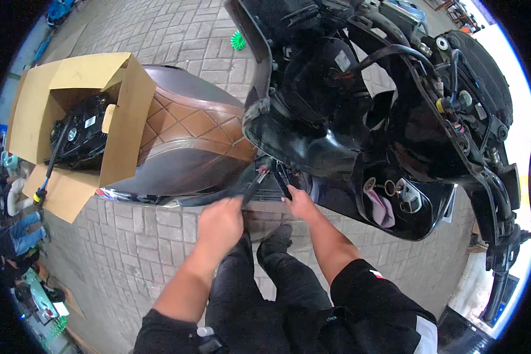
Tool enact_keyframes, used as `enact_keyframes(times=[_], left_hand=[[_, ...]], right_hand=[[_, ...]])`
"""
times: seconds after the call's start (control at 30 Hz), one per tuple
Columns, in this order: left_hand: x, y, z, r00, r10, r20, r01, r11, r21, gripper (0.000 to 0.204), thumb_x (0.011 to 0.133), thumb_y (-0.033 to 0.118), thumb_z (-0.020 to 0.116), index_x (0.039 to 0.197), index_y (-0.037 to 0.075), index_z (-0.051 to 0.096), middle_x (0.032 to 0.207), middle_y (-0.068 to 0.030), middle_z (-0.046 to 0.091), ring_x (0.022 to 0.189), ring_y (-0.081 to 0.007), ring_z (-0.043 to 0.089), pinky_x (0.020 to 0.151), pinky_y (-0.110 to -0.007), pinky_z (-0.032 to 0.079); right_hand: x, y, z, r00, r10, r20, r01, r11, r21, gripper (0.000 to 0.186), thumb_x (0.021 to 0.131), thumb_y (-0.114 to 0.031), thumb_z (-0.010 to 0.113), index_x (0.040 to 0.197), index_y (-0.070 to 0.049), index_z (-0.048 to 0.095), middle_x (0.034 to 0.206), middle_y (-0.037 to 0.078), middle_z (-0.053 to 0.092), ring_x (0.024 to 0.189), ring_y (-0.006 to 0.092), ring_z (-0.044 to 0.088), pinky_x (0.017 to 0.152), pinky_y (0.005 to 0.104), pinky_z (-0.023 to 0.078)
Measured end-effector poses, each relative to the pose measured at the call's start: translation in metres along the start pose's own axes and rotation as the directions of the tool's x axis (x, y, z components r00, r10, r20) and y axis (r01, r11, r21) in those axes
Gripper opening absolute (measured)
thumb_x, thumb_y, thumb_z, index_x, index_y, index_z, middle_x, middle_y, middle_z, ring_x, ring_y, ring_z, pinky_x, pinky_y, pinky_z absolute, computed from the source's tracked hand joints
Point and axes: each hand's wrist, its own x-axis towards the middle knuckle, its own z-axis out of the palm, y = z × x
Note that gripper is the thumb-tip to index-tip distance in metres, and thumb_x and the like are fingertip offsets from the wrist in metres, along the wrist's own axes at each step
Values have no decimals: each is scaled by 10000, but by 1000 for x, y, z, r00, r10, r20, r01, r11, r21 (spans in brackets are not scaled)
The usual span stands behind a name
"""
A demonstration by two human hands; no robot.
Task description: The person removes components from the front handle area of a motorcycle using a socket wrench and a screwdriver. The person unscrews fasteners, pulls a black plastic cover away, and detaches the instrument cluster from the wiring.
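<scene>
My left hand [221,221] is closed around a dark, elongated tool [251,190], its metallic end at a small reddish part [264,169] in the scooter's middle section. My right hand [299,202] grips a dark elongated object [283,180] beside it, too small to identify surely. Just left is the brown quilted seat [189,127]; above and right rises the scooter's black plastic bodywork [318,150]. A black tray [419,224] by the right side holds a pink cloth [382,210], keys and other small items.
An open cardboard box [130,135] with a black mechanical assembly [82,138] rests on the seat's rear. The handlebar [497,283] hangs at far right. A person in jeans [23,233] is at the left edge, near assorted tools. A green coiled hose [238,39] lies on the pavement.
</scene>
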Motion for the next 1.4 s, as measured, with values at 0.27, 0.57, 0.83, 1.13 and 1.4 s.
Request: enact_keyframes(times=[0.27, 0.57, 0.83, 1.13, 1.4], left_hand=[[-82, -18, -54, 979, -175, 104, 186, 977, -102, 265, 872, 84, 547, 1104, 70, 676, 965, -193, 683, 890, -398, 650, 810, -457, 519], [-120, 9, -99, 914, -87, 397, 182, 961, -207, 266, 873, 82, 546, 1098, 51, 684, 946, -209, 693, 917, -372, 663, 832, -439, 520], [-106, 9, -251, 826, 245, 508, -66, 937, -343, 272, 895, 76, 538, 1130, 36, 669, 946, -189, 701, 919, -350, 675, 852, -405, 517], [-46, 27, -315, 852, 509, 122, -424, 808, -409, 334, 893, 31, 529, 1215, 15, 617, 916, -172, 684, 851, -299, 669, 802, -358, 514], [10, 215, -266, 767, 596, -240, -522, 359, -774, 410, 875, -67, 489, 1273, -8, 569, 1028, -149, 665, 920, -245, 640, 842, -338, 507]], right_hand=[[80, -28, -13, 999, 40, 4, -38, 966, -258, 546, 893, -370, 632, 1293, -13, 530, 1151, 278, 637, 1094, 418, 607, 941, 473, 482], [-39, -71, 7, 904, 135, 405, -398, 607, 688, 560, 997, -524, 472, 1173, -5, 584, 1090, 206, 668, 992, 292, 643, 760, 424, 541], [-132, -165, -64, 851, 510, 122, -257, 202, 945, 403, 922, -294, 689, 1197, -26, 567, 1068, 116, 663, 924, 164, 635, 748, 380, 524], [-258, -382, -367, 663, -263, -701, 710, -74, 700, 699, 883, -125, 707, 1442, -77, 288, 1164, 182, 610, 1071, 296, 637, 941, 422, 508], [-362, -402, -559, 288, -642, -710, 920, 390, 21, 624, 984, -449, 458, 1449, -51, 338, 1065, 173, 614, 960, 295, 656, 872, 499, 536]])
